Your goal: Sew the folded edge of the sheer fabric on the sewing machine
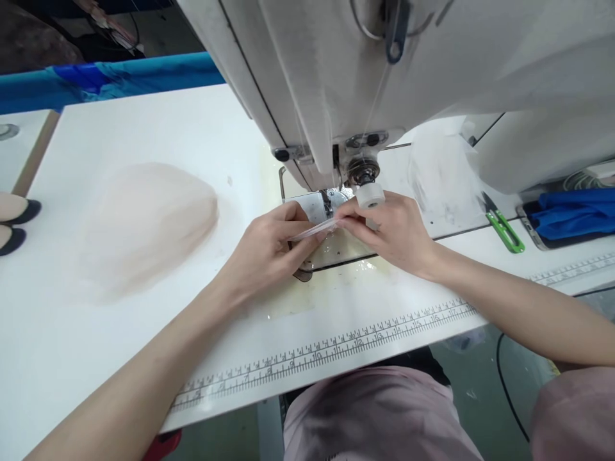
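Observation:
A narrow strip of sheer white fabric (312, 231) stretches between my two hands, just in front of the sewing machine's presser foot (327, 203). My left hand (273, 246) pinches one end between thumb and fingers. At the other end, my right hand (391, 234) grips the fabric with thumb and forefinger, close beside the white tension knob (369, 194). Both hands are over the metal needle plate (336, 250) of the sewing machine (307, 83). Whether the strip touches the foot, I cannot tell.
A sheer beige fabric piece (154, 230) lies on the left of the white table (235, 358). To the right are more sheer white fabric (442, 169), green thread snips (504, 227), a phone (533, 224) and blue cloth (576, 211). A ruler tape (327, 352) runs along the front edge.

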### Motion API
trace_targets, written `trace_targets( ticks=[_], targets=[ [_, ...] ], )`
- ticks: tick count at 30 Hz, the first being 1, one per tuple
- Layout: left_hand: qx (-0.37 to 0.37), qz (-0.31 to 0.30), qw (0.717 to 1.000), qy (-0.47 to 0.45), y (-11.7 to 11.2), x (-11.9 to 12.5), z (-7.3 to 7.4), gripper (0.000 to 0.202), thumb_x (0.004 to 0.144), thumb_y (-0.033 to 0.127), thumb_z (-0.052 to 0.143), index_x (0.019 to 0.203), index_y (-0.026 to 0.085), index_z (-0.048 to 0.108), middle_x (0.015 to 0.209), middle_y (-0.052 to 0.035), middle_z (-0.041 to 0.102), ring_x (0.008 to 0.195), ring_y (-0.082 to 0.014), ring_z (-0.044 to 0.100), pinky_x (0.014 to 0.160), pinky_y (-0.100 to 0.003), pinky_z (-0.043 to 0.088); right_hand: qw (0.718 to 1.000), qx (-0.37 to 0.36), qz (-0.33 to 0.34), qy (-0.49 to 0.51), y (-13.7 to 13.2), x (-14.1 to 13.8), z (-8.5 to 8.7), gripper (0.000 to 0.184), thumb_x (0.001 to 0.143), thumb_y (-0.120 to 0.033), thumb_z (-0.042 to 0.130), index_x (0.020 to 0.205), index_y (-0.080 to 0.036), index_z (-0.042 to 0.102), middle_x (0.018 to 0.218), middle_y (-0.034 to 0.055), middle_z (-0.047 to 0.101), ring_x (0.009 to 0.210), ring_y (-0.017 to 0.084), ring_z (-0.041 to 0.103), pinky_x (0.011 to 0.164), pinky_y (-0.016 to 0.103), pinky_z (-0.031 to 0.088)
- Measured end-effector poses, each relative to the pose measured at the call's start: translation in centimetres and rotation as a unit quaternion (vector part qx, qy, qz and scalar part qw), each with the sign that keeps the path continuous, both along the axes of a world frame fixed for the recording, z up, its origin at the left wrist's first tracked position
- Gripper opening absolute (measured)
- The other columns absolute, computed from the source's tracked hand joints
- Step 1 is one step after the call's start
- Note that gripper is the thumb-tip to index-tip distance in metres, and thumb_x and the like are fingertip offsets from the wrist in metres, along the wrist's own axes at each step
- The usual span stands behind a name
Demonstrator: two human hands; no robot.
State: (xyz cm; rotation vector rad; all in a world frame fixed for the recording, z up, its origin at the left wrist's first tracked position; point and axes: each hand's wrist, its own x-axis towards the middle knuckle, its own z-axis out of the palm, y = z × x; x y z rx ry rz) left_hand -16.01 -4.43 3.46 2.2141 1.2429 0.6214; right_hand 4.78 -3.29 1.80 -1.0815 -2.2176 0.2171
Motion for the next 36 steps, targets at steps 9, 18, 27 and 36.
trace_targets(
  ticks=[9,18,27,36],
  targets=[
    [0.288,-0.066,0.941,0.165,-1.6,0.1,-1.0,0.021,0.091,0.027,0.054,0.101,0.023,0.071,0.084,-0.0072,0.064,0.071,-0.0195,0.055,0.058,-0.035,0.042,0.984,0.134,0.069,-0.095,-0.9,0.8,0.1,0.02,0.092,-0.017,0.053,0.08,-0.018,0.07,0.08,-0.0022,0.073,0.074,0.012,0.061,0.065,0.029,0.036],
    [0.363,-0.074,0.886,0.278,-3.7,0.2,-0.5,0.031,0.093,0.015,0.052,0.123,0.019,0.057,0.122,-0.0085,0.067,0.121,-0.025,0.057,0.083,-0.042,0.043,0.963,0.195,0.075,-0.171,-1.7,0.6,0.1,0.026,0.088,-0.002,0.049,0.082,-0.018,0.069,0.087,-0.0011,0.075,0.097,0.015,0.062,0.076,0.032,0.037],
    [0.345,-0.077,0.9,0.256,-3.2,0.0,-0.6,0.029,0.093,0.016,0.051,0.121,0.02,0.059,0.12,-0.0084,0.067,0.119,-0.0275,0.059,0.086,-0.047,0.045,0.959,0.206,0.068,-0.182,-1.4,0.6,0.1,0.027,0.093,-0.008,0.047,0.078,-0.018,0.067,0.082,-0.0023,0.074,0.088,0.014,0.064,0.076,0.033,0.035],
    [0.347,-0.056,0.906,0.235,-1.7,-0.1,-1.1,0.028,0.095,0.018,0.049,0.12,0.022,0.06,0.119,-0.0069,0.068,0.119,-0.0262,0.059,0.09,-0.05,0.042,0.964,0.195,0.044,-0.177,-0.2,0.5,-0.8,0.028,0.092,-0.003,0.045,0.081,-0.019,0.065,0.072,-0.0029,0.07,0.081,0.014,0.061,0.082,0.033,0.038]
  ],
)
